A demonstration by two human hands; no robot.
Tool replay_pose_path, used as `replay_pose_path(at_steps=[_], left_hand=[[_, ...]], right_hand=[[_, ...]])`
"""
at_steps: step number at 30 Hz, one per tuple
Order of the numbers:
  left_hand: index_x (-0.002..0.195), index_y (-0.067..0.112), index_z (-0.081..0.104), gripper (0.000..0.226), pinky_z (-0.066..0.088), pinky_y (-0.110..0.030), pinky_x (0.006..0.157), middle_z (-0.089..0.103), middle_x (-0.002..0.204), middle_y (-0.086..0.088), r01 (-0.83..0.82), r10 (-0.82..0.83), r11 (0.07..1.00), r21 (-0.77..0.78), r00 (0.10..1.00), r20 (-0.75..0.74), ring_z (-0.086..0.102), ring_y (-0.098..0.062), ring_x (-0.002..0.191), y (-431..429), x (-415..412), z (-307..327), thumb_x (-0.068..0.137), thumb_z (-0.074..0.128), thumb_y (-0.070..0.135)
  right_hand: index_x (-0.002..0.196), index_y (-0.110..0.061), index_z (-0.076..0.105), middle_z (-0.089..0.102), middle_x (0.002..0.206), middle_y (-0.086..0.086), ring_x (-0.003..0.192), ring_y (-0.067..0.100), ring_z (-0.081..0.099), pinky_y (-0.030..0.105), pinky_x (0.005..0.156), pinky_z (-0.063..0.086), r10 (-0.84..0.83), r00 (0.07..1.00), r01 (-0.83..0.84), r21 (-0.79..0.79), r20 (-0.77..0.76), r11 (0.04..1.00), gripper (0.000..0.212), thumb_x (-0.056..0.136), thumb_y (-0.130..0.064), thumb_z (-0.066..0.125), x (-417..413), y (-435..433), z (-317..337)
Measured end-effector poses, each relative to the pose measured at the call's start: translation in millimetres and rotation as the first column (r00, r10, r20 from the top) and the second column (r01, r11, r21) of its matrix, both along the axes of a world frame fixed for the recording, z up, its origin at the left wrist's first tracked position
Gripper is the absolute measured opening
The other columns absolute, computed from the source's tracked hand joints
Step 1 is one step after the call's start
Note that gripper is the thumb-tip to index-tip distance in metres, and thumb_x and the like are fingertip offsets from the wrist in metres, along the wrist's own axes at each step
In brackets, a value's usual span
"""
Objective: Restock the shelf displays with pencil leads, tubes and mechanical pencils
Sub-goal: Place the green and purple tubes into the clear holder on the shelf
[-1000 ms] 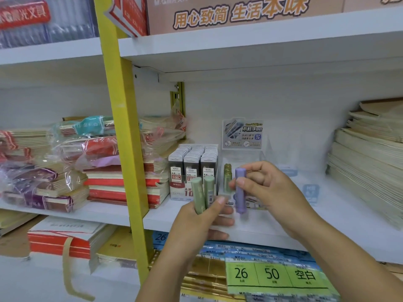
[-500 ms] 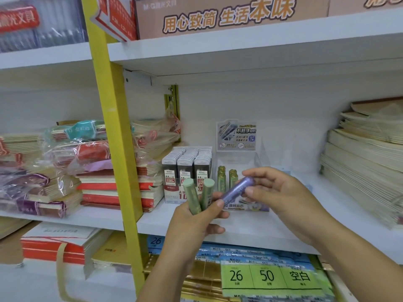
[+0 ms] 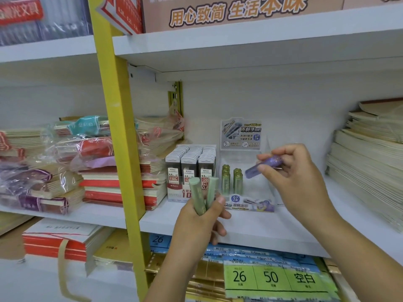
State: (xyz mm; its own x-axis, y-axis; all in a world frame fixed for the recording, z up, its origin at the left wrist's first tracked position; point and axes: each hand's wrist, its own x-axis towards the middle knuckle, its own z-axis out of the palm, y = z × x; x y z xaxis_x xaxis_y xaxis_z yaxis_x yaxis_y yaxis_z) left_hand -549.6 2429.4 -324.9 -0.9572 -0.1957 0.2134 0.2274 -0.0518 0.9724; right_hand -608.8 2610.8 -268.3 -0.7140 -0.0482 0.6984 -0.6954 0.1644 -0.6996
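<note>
Head view: a white shelf [image 3: 272, 232] carries a clear plastic display tray [image 3: 250, 205] with a printed header card. Well to the right of the tray lies a stack of cream notebooks [image 3: 366, 162]. Just left of the tray, a white-and-red cardboard box [image 3: 175, 196] is packed with three rows of grey lead cases [image 3: 189, 159]. In the tray's left part a few olive-green tubes [image 3: 231, 180] stand upright in two rows. Before the tray's left corner, the left hand [image 3: 196, 225] grips two pale green tubes [image 3: 197, 198] in its curled fingers, roughly upright. Above the tray's right part, the right hand [image 3: 298, 177] pinches a tilted purple tube [image 3: 265, 164].
</note>
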Motion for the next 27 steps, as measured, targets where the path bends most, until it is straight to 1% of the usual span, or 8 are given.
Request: replay_pose_path(at_steps=[2, 4, 11, 16, 21, 24, 25, 27], left_hand=[[0.102, 0.025, 0.065, 0.019, 0.045, -0.023, 0.043, 0.075, 0.078, 0.0, 0.011, -0.01, 1.0, -0.025, 1.0, 0.011, 0.059, -0.01, 0.051, -0.8, -0.3, -0.9, 0.091, 0.064, 0.041], [0.101, 0.023, 0.065, 0.02, 0.045, -0.022, 0.043, 0.075, 0.078, 0.001, 0.018, -0.017, 0.999, -0.03, 1.0, 0.023, 0.059, -0.01, 0.05, -1.0, -0.5, -1.5, 0.091, 0.064, 0.041], [0.102, 0.022, 0.066, 0.017, 0.044, -0.022, 0.041, 0.074, 0.075, 0.001, 0.025, -0.024, 1.0, -0.015, 0.999, 0.037, 0.058, -0.01, 0.049, -1.4, -1.2, -1.5, 0.094, 0.063, 0.037], [0.102, 0.023, 0.067, 0.016, 0.044, -0.022, 0.042, 0.074, 0.076, 0.001, 0.028, -0.028, 1.0, -0.005, 0.999, 0.038, 0.058, -0.01, 0.049, -0.8, -0.8, -2.4, 0.094, 0.063, 0.036], [0.103, 0.022, 0.067, 0.018, 0.044, -0.022, 0.042, 0.075, 0.078, 0.0, 0.027, -0.027, 1.0, -0.007, 0.999, 0.042, 0.059, -0.011, 0.05, -0.6, -0.7, -3.1, 0.094, 0.063, 0.037], [0.102, 0.022, 0.066, 0.018, 0.044, -0.022, 0.042, 0.075, 0.079, -0.001, 0.031, -0.031, 0.999, -0.008, 0.999, 0.035, 0.059, -0.011, 0.051, -1.2, 0.1, -3.4, 0.093, 0.063, 0.038], [0.102, 0.023, 0.066, 0.018, 0.044, -0.022, 0.042, 0.075, 0.078, -0.001, 0.032, -0.032, 0.999, -0.007, 0.999, 0.033, 0.059, -0.01, 0.051, -1.4, 0.3, -3.4, 0.093, 0.063, 0.038], [0.103, 0.023, 0.066, 0.019, 0.044, -0.022, 0.042, 0.075, 0.078, 0.0, 0.035, -0.035, 0.999, -0.007, 0.999, 0.032, 0.059, -0.01, 0.051, -1.4, 0.4, -3.4, 0.093, 0.063, 0.039]], right_hand=[[0.093, -0.033, 0.057, 0.071, 0.091, -0.013, 0.088, -0.005, 0.066, 0.008, 0.077, 0.05, -0.021, 0.999, 0.023, 0.099, -0.029, 0.995, 0.029, 0.082, -0.012, 0.073, -6.6, 0.7, -4.3], [0.093, -0.039, 0.059, 0.071, 0.09, -0.016, 0.087, -0.003, 0.066, 0.01, 0.077, 0.051, -0.023, 0.998, 0.031, 0.168, -0.051, 0.985, 0.035, 0.082, -0.01, 0.074, -12.5, -1.0, -11.2], [0.093, -0.054, 0.053, 0.067, 0.092, -0.019, 0.082, 0.002, 0.066, 0.034, 0.078, 0.058, -0.067, 0.997, 0.074, 0.308, -0.033, 0.948, 0.04, 0.086, -0.019, 0.07, -26.3, -2.7, -20.6], [0.101, -0.048, 0.055, 0.065, 0.09, -0.015, 0.085, 0.01, 0.065, 0.043, 0.077, 0.058, -0.053, 0.998, 0.057, 0.298, -0.022, 0.953, 0.037, 0.089, -0.015, 0.066, -28.2, -4.8, -23.8], [0.102, -0.051, 0.052, 0.065, 0.09, -0.014, 0.086, 0.007, 0.064, 0.039, 0.081, 0.057, -0.064, 0.998, 0.069, 0.29, -0.028, 0.954, 0.038, 0.092, -0.016, 0.063, -30.7, -4.8, -27.0], [0.109, -0.045, 0.054, 0.064, 0.093, -0.014, 0.089, 0.007, 0.063, 0.037, 0.084, 0.056, -0.058, 0.998, 0.062, 0.268, -0.024, 0.962, 0.034, 0.094, -0.015, 0.059, -31.0, -4.2, -30.4], [0.109, -0.045, 0.055, 0.064, 0.093, -0.014, 0.089, 0.005, 0.063, 0.033, 0.082, 0.057, -0.059, 0.998, 0.064, 0.257, -0.027, 0.964, 0.034, 0.094, -0.014, 0.059, -31.0, -3.8, -31.4], [0.103, -0.049, 0.056, 0.066, 0.089, -0.009, 0.082, 0.002, 0.063, 0.02, 0.066, 0.056, -0.053, 0.998, 0.055, 0.252, -0.013, 0.966, 0.038, 0.093, -0.013, 0.06, -30.2, -2.9, -32.9]])
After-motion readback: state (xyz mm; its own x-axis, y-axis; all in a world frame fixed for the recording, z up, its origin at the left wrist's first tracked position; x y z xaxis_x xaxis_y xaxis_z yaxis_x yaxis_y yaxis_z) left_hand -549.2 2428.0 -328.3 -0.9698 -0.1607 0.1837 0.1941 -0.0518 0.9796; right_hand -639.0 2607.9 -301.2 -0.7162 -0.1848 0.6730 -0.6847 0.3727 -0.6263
